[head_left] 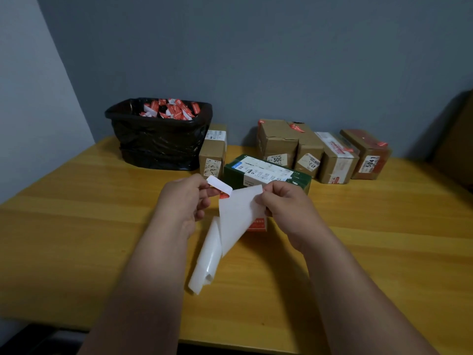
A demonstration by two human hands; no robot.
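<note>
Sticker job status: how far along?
Done: bin is full of red scraps, and back boxes carry red stickers. In hand: left hand peels a sticker off the strip that the right hand pinches. Left: green box shows no red sticker yet.

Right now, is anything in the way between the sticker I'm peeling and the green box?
Nothing visible stands between them. The sticker, pinched by your left hand, is just in front of the green box. Its red end seems to touch the backing paper in your right hand.
</note>
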